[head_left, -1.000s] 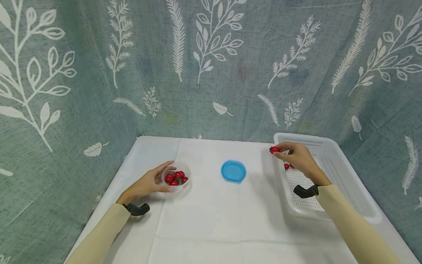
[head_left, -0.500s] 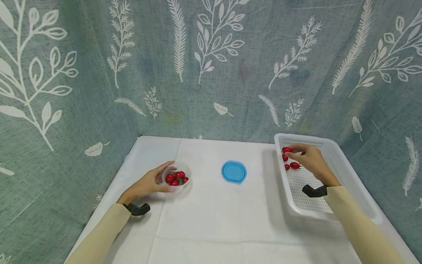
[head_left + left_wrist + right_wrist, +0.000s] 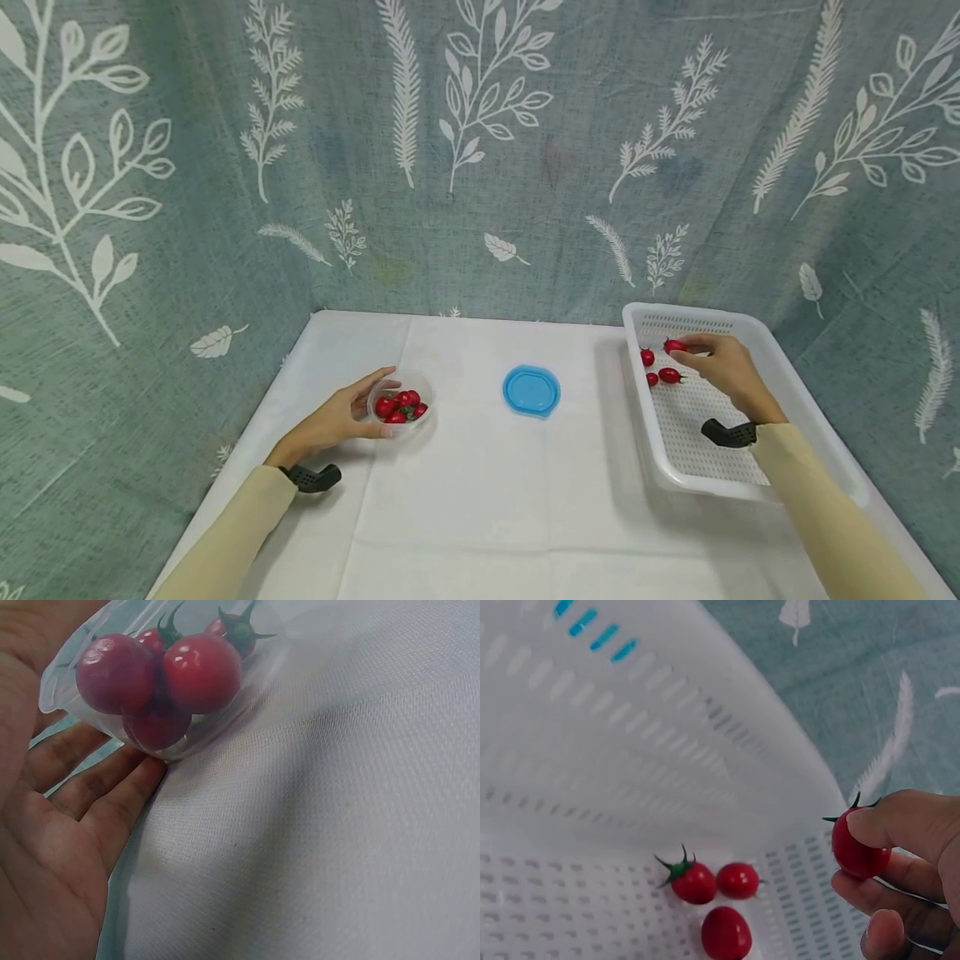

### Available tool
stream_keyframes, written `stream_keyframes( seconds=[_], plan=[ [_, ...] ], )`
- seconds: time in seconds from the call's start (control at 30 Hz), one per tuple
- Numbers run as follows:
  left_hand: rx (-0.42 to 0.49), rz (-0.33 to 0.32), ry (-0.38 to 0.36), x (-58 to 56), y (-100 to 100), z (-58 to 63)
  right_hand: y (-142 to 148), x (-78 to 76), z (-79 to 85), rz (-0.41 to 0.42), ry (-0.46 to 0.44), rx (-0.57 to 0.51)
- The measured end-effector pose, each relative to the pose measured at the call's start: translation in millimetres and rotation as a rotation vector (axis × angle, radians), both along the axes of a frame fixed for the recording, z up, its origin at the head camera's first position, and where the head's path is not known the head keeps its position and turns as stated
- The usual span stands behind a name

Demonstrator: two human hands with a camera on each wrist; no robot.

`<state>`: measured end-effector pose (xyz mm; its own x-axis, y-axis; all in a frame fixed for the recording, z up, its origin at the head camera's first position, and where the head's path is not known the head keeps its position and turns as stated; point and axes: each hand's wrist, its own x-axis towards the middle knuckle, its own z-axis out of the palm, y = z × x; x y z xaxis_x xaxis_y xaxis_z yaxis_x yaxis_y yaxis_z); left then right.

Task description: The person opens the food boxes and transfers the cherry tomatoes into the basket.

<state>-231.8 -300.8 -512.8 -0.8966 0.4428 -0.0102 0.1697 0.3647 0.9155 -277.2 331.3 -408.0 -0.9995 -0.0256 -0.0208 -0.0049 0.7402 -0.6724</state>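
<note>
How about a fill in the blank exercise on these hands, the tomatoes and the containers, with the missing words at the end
1. The hand around the clear tub is the person's ____ one.
2. The round lid is coloured ____.
3. Besides the tomato pinched by the right hand, ____ more tomatoes show in the white basket.
4. In the head view, the lid lies to the ____ of the tub.

Missing words: left; blue; three; right.

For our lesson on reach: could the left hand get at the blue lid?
Probably yes, if the left hand releases the clear cup; only white cloth lies between cup and blue lid.
</note>
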Motion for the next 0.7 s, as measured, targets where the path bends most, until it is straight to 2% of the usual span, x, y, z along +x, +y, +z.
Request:
stream_keyframes(
  seconds=[0.23, 0.47, 0.7],
  plan=[
    [0.016, -0.005, -0.011, 1.1, 0, 1.3, 14, -3.6, -10.9, -0.035, -0.044, -0.036],
    [-0.002, 0.003, 0.013, -0.8, 0, 1.1, 18, -5.4, -15.6, -0.061, -0.057, 0.016],
    [-0.006, -0.001, 0.013, -1.5, 0, 0.4, 22, -6.7, -22.1, -0.053, -0.056, 0.056]
  ],
)
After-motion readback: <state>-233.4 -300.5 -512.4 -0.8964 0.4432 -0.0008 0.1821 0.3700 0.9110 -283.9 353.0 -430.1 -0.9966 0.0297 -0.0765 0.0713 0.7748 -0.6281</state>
